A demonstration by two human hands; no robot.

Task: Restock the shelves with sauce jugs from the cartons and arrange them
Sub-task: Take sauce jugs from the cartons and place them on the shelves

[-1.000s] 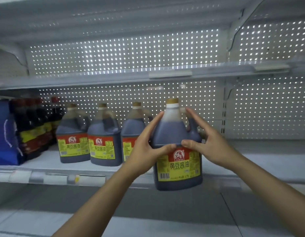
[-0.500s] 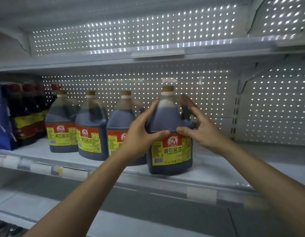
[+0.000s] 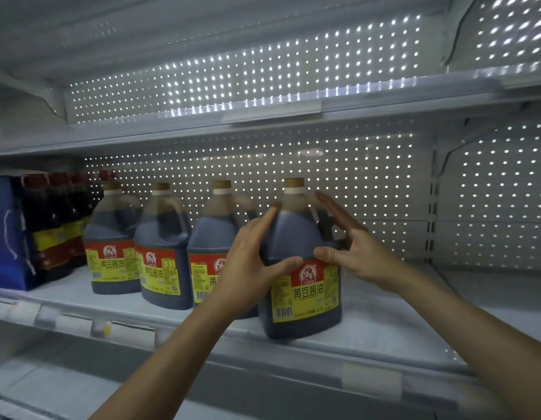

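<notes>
- The left hand (image 3: 251,265) covers part of the label on the third jug (image 3: 214,247); the dark bottles (image 3: 55,225) far left of the front jug (image 3: 301,268) are blurred, their labels unreadable.
- The front jug stands upright on the shelf (image 3: 384,322), rightmost in the row, holding dark sauce, with a tan cap and a red and yellow label.
- Both hands clasp its shoulders: left thumb on the label top, right hand (image 3: 354,253) wrapped around the handle side.
- Two more jugs (image 3: 135,237) stand left of it.

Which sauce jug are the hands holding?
The rightmost jug of the four, nearest the shelf's front edge. The left hand and right hand grip its sides. The other three jugs stand untouched to its left.
</notes>
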